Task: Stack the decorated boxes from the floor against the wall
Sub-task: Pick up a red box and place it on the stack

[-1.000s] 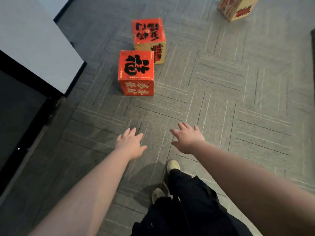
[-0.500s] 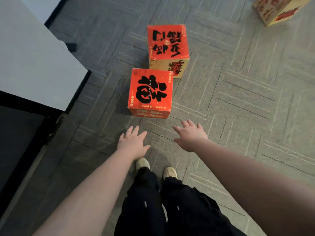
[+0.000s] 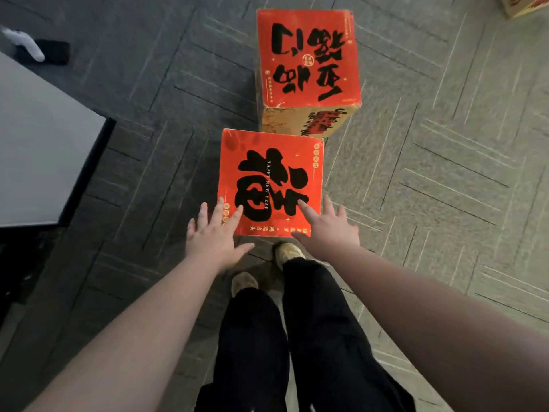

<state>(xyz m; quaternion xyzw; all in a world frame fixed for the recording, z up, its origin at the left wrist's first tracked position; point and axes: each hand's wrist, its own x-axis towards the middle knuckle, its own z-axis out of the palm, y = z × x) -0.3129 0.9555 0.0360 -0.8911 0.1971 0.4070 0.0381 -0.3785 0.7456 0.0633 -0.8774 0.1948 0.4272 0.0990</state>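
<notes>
I see both hands extended forward and down, palms facing the floor, fingers straight and spread wide; neither holds anything. The left hand (image 3: pixel 214 237) overlaps the near left corner of the nearest red box (image 3: pixel 269 182), and the right hand (image 3: pixel 328 226) overlaps its near right corner. From this angle I cannot tell whether the fingertips touch the box top or hover above it.

The nearest red box stands on the grey carpet floor (image 3: pixel 430 188), directly ahead of and between the two hands. Its top face is red with a large black character and the words HAPPY NEW YEAR down the middle.

Beyond the fingertips, just behind that box and offset slightly toward the right hand, stands a second red box (image 3: pixel 307 58). Its top face is red with black characters; the side facing me is tan with a red and black print. The two boxes are just beside each other at one corner; I cannot tell whether they touch.

Far ahead and outward of the right hand, a corner of a third box (image 3: pixel 524 5) shows at the frame edge.

Outward of the left hand is a pale table top (image 3: pixel 38 150) with a dark edge.

Below the hands, between the forearms, are two legs in black trousers (image 3: pixel 285 337) and two light shoes (image 3: pixel 286 252); the forward shoe is just at the near edge of the nearest red box.
</notes>
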